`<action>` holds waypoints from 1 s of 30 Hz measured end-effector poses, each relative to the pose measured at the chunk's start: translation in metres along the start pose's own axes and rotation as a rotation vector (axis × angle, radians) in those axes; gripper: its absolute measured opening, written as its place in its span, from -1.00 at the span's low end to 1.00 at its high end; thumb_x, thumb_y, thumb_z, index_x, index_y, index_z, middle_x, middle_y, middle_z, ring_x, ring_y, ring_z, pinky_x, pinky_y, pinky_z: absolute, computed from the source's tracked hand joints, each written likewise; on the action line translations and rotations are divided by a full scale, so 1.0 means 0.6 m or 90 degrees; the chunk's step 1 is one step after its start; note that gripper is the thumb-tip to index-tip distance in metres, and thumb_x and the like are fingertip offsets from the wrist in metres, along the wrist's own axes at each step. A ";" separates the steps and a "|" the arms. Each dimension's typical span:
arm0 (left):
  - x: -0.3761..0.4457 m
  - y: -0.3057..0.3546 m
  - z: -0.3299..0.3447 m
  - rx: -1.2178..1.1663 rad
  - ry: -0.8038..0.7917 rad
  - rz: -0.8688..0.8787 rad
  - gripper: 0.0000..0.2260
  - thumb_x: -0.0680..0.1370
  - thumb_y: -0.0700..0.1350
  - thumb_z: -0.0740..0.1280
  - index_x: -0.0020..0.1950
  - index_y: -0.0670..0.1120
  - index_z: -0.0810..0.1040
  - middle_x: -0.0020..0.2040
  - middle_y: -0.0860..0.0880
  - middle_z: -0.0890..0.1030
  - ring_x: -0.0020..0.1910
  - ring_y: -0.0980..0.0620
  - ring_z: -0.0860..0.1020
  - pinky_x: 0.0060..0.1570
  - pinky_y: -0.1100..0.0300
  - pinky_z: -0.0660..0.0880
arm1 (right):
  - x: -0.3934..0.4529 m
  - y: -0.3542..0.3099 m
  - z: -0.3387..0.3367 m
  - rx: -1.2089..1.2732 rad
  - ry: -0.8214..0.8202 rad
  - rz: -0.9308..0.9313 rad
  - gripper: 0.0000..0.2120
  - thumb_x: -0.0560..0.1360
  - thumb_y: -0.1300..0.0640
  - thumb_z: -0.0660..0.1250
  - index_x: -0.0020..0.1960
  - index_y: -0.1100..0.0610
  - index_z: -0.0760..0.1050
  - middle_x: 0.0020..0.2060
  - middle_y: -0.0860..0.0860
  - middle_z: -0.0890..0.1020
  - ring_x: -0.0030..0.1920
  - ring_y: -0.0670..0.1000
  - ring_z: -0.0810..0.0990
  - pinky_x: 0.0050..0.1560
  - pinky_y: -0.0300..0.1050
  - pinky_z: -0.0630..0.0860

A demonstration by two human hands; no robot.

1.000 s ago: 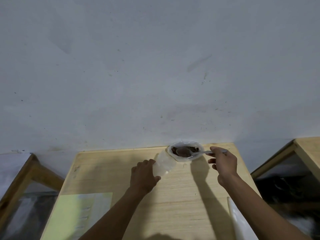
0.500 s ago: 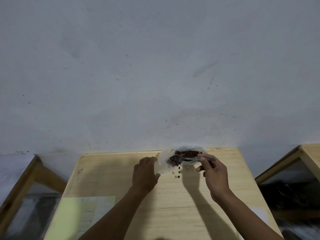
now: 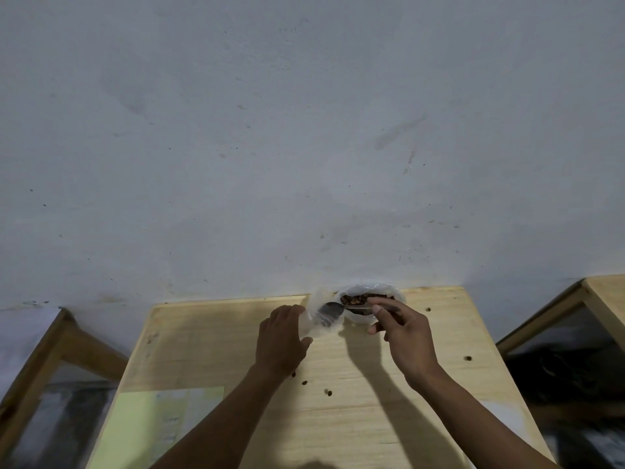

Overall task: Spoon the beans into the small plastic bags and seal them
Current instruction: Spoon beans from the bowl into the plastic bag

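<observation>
A white bowl (image 3: 389, 291) of brown beans (image 3: 360, 298) stands at the far edge of the wooden table (image 3: 372, 421), against the wall. My left hand (image 3: 282, 338) holds a small clear plastic bag (image 3: 319, 324) just left of the bowl. My right hand (image 3: 404, 336) grips a metal spoon (image 3: 333, 309) by its handle, and the spoon's head is inside the bag's mouth. Several loose beans (image 3: 327, 393) lie scattered on the table, near my left wrist and out to the right.
A pale green sheet of paper (image 3: 152, 431) lies at the table's near left. Wooden furniture frames stand on both sides, left (image 3: 50, 350) and right (image 3: 598, 299). A grey wall (image 3: 304, 147) rises right behind the table.
The spoon went from the bowl leftward into the bag's mouth. Beans that were falling half a second ago now lie scattered on the table.
</observation>
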State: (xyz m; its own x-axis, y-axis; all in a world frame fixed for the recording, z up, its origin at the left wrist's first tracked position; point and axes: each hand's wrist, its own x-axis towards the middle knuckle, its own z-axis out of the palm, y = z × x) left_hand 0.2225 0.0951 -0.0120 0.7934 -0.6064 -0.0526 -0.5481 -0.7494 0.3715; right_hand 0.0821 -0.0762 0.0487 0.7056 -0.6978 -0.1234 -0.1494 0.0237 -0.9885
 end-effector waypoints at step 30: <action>-0.002 -0.024 0.011 0.006 -0.032 -0.055 -0.46 0.47 0.14 0.38 0.40 0.05 0.34 0.35 0.05 0.45 0.34 -0.01 0.40 0.31 0.06 0.32 | 0.107 0.108 -0.028 0.024 0.224 0.270 -0.85 0.55 0.14 0.35 -0.18 0.11 0.60 -0.16 0.12 0.71 -0.46 0.10 0.54 -0.40 -0.09 0.37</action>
State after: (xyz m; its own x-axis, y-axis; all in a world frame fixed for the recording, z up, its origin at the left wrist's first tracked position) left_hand 0.2279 0.1049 -0.0231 0.8235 -0.5522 -0.1303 -0.4812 -0.8014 0.3554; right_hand 0.1061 -0.1319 -0.0215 0.3136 -0.8183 -0.4816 -0.3403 0.3766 -0.8616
